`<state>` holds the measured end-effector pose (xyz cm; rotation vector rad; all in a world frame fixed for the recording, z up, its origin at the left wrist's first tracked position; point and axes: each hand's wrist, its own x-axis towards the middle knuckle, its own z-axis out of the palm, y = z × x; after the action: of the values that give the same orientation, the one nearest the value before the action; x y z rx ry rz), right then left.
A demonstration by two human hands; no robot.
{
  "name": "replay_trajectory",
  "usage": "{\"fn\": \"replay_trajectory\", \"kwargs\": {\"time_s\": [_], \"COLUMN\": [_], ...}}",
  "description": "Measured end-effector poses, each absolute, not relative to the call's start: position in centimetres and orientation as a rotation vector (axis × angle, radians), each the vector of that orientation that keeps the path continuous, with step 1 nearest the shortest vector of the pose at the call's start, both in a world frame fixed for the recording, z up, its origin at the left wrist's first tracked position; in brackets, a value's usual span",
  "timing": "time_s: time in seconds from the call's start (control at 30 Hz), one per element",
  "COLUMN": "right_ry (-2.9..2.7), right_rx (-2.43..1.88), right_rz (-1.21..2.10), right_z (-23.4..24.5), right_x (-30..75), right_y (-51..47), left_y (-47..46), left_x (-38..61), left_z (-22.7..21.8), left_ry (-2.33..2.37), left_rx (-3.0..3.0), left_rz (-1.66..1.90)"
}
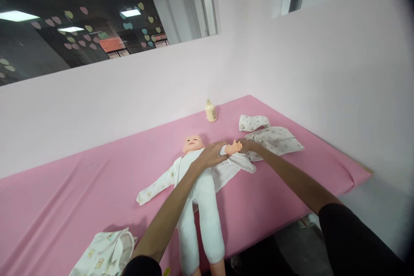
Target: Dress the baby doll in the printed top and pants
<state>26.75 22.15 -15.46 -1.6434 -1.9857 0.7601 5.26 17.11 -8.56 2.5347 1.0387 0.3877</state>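
Observation:
A baby doll [193,144] in a white patterned romper [202,189] lies face up on the pink table [80,198]. My left hand [211,154] rests closed over the doll's shoulder and upper arm, gripping the sleeve there. My right hand [246,145] is closed around the doll's bare outstretched arm near its little hand [235,147]. The doll's other sleeve [154,189] lies spread out flat and empty-looking to the left. Its legs point toward me.
A small cream bottle [211,111] stands by the pink wall at the back. Folded patterned baby clothes [274,138] lie right of the doll. Another patterned garment [105,253] sits at the near left edge. The table's right end [362,172] drops off to the floor.

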Motion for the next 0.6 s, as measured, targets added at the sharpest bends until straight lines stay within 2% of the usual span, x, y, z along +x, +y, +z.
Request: {"fn": "replay_trajectory", "kwargs": {"time_s": [0.13, 0.3, 0.4, 0.6], "right_ry": [-2.06, -1.788, -1.77, -2.056], "right_rx": [-1.676, -1.929, -1.904, -1.639], "right_rz": [0.742, 0.358, 0.224, 0.484], "right_z": [-14.6, -14.1, -14.5, -16.1], "right_x": [29.2, 30.6, 28.8, 23.1], "right_y": [23.6, 23.8, 22.6, 20.5], "left_y": [17.1, 17.3, 17.6, 17.9], "left_x": [4.7, 4.8, 5.0, 5.4], "left_z": [-8.4, -8.5, -8.5, -8.6], "left_ry": [1.004, 1.031, 1.048, 1.068], "left_rx": [2.476, 2.421, 2.385, 2.37], "left_rz": [0.461, 0.493, 0.522, 0.526]}}
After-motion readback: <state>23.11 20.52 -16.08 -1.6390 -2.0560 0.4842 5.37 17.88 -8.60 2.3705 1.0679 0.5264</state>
